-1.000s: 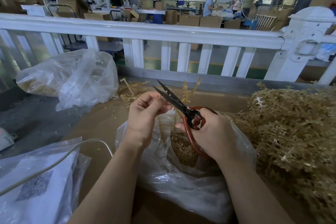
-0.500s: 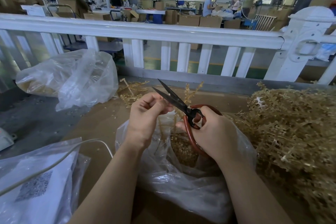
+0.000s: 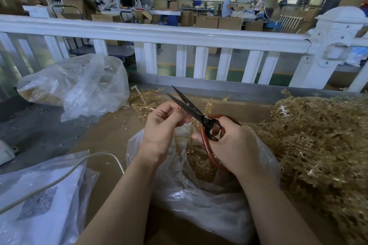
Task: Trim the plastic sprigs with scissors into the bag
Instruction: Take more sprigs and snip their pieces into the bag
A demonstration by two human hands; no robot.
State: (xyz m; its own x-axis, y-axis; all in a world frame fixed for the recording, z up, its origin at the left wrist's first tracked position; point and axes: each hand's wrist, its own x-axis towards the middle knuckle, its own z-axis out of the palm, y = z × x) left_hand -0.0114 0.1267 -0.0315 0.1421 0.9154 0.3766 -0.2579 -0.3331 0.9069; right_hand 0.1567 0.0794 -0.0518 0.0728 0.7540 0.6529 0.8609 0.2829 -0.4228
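While pinched in curled left hand (image 3: 162, 125) directly above open clear plastic bag (image 3: 199, 195) at near table edge, thin golden plastic sprig (image 3: 191, 131) hangs so trimmings drop inside. Red-handled black scissors (image 3: 196, 114) gripped by right hand (image 3: 233, 145), blades parted around sprig top, angled for cut. Untrimmed golden sprig pile (image 3: 318, 145) along right edge, within reach.

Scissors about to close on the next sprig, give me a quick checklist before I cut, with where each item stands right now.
1. Scissors blades parted: ok.
2. Right hand grips the red handles: ok.
3. Left hand pinches a sprig at the blades: ok.
4. Left fingertips clear of the cutting edge: cannot tell, they sit right against it.
5. Open bag sits under the cut: ok.
6. Untrimmed pile close on the right: ok.
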